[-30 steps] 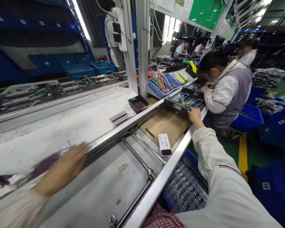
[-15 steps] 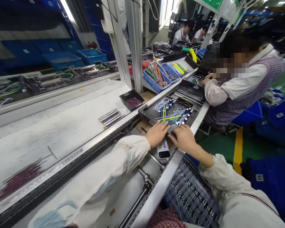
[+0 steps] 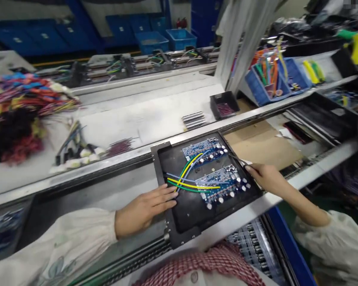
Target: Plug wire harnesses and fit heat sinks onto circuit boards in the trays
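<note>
A black tray (image 3: 181, 218) lies in front of me across the conveyor rails. Inside it are two blue circuit boards, one farther back (image 3: 203, 149) and one nearer (image 3: 223, 182). Green, yellow and blue-grey wires (image 3: 183, 174) cross over the boards and the tray's left part. My left hand (image 3: 146, 206) rests with outstretched fingers on the tray's left edge, the tips close to the wire ends. At the tray's right side my right hand (image 3: 270, 180) pinches a thin dark tool (image 3: 238, 159), pointing over the edge; its exact kind is unclear.
Behind the rail stand a small black bin (image 3: 225, 105) of dark red pieces and a stack of metal strips (image 3: 194, 120). Wire bundles (image 3: 26, 103) lie far left. Blue bins (image 3: 267, 83) with coloured wires sit back right. Brown cardboard (image 3: 262, 143) lies right of the tray.
The tray has come nearer to me along the rails. My left hand has shifted to its left edge; my right hand has moved to its right side and now holds the thin dark tool.
</note>
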Demonstrator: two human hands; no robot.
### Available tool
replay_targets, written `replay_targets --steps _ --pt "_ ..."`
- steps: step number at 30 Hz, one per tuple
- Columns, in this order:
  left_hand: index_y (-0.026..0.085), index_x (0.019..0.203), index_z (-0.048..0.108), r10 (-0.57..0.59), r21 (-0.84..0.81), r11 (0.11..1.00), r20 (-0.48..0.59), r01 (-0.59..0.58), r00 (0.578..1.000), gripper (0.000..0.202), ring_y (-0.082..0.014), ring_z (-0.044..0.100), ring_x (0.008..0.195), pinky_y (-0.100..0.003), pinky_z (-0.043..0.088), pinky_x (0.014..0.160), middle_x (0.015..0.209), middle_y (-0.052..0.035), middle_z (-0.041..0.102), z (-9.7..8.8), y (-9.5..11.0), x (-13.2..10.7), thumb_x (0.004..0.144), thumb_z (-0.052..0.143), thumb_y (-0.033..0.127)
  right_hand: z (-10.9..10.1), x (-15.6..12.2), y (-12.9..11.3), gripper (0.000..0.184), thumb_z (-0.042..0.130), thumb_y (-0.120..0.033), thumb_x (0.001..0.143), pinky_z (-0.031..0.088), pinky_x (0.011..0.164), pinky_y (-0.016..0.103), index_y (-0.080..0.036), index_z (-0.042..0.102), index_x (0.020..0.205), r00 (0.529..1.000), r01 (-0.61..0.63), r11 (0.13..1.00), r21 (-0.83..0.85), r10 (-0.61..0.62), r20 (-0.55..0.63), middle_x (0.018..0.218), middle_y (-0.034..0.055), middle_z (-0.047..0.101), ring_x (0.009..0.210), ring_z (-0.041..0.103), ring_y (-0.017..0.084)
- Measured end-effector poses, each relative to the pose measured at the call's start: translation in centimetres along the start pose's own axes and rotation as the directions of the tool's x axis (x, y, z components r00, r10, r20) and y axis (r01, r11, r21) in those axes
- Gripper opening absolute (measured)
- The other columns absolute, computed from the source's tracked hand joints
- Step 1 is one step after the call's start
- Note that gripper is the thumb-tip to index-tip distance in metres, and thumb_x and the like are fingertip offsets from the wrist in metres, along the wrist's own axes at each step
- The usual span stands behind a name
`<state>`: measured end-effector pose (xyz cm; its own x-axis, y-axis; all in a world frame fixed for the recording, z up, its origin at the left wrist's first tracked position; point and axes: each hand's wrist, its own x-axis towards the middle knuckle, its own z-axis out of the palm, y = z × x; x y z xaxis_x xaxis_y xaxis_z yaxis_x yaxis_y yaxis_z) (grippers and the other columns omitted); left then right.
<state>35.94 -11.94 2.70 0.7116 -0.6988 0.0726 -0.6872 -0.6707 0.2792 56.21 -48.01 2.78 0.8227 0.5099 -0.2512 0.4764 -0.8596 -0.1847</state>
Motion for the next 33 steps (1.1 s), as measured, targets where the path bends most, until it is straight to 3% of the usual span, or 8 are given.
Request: replay_targets --steps 3,5,8,10,13,15,25,33 --pt "0.018 0.116 0.055 -0.107 -0.048 0.994 -0.103 0.102 0.989 0.048 -0.0160 0.049 0.123 -0.036 0.038 0.108 0.123 -0.0037 0.061 -1.0 1.2 -4.3 0.075 0.035 0.003 0.3 -0.6 -3.1 0.040 0.033 -0.036 0.091 0.041 0.059 0.030 -0.017 0.064 0.073 0.981 0.191 0.982 -0.007 -0.190 0.045 0.067 0.0105 0.066 0.066 0.064 0.023" --pt "0.020 0.102 0.061 -0.271 -0.094 0.961 -0.170 0.258 0.947 0.035 -0.0136 0.063 0.100 -0.029 0.048 0.096 0.103 -0.0016 0.070 -2.0 1.9 -5.7 0.079 0.037 0.008 -0.8 0.6 -5.7 0.038 0.038 -0.039 0.089 0.044 0.062 0.032 -0.016 0.067 0.080 0.941 0.339 0.940 -0.035 -0.338 0.027 0.073 0.0119 0.067 0.069 0.064 0.024" --pt "0.019 0.089 0.060 -0.615 -0.081 0.788 -0.174 0.611 0.769 0.017 -0.0148 0.063 0.075 -0.027 0.052 0.071 0.082 -0.0026 0.067 -3.5 2.0 -5.2 0.083 0.046 0.024 -2.4 4.0 -12.7 0.034 0.046 -0.040 0.089 0.044 0.069 0.034 -0.015 0.066 0.098 0.816 0.567 0.818 -0.098 -0.574 -0.069 0.089 0.0129 0.066 0.079 0.062 0.025" --pt "0.016 0.092 0.057 -0.752 0.042 0.651 -0.103 0.758 0.651 0.023 -0.0218 0.060 0.087 -0.033 0.051 0.072 0.090 -0.0072 0.063 -4.1 1.2 -4.1 0.080 0.055 0.035 -2.4 6.2 -18.8 0.026 0.051 -0.032 0.088 0.042 0.068 0.031 -0.016 0.066 0.101 0.669 0.743 0.665 -0.077 -0.742 0.045 0.093 0.0106 0.064 0.080 0.060 0.022" --pt "0.013 0.099 0.052 -0.833 0.127 0.549 0.004 0.826 0.553 0.029 -0.0249 0.056 0.096 -0.035 0.048 0.078 0.100 -0.0102 0.059 -4.1 -0.4 -3.2 0.078 0.060 0.030 -1.0 8.5 -26.4 0.018 0.053 -0.023 0.086 0.036 0.060 0.028 -0.016 0.068 0.095 0.559 0.828 0.550 -0.107 -0.799 0.220 0.091 0.0084 0.062 0.074 0.058 0.018" --pt "0.014 0.098 0.052 -0.848 0.114 0.529 0.051 0.841 0.527 0.020 -0.0234 0.058 0.092 -0.034 0.048 0.077 0.098 -0.0085 0.059 -3.7 -1.3 -3.5 0.082 0.055 0.026 0.1 9.4 -29.0 0.018 0.051 -0.019 0.087 0.030 0.055 0.028 -0.015 0.068 0.088 0.529 0.848 0.509 -0.147 -0.802 0.277 0.086 0.0073 0.062 0.069 0.056 0.016" --pt "0.016 0.084 0.064 -0.861 -0.070 0.508 -0.075 0.858 0.503 0.016 -0.0217 0.062 0.082 -0.031 0.046 0.067 0.085 -0.0070 0.063 -0.9 -3.4 -4.8 0.079 0.049 0.018 2.3 10.7 -30.1 0.018 0.049 -0.019 0.084 0.032 0.058 0.030 -0.012 0.066 0.086 0.488 0.872 0.449 -0.195 -0.826 0.281 0.088 0.0107 0.065 0.070 0.059 0.020" --pt "0.017 0.084 0.070 -0.850 -0.166 0.527 -0.103 0.833 0.517 0.023 -0.0200 0.062 0.085 -0.030 0.047 0.076 0.084 -0.0056 0.065 -0.1 -4.6 -4.8 0.079 0.048 0.021 3.2 10.9 -30.9 0.015 0.052 -0.019 0.081 0.038 0.062 0.029 -0.011 0.065 0.084 0.525 0.851 0.494 -0.181 -0.805 0.274 0.088 0.0117 0.066 0.075 0.062 0.022"
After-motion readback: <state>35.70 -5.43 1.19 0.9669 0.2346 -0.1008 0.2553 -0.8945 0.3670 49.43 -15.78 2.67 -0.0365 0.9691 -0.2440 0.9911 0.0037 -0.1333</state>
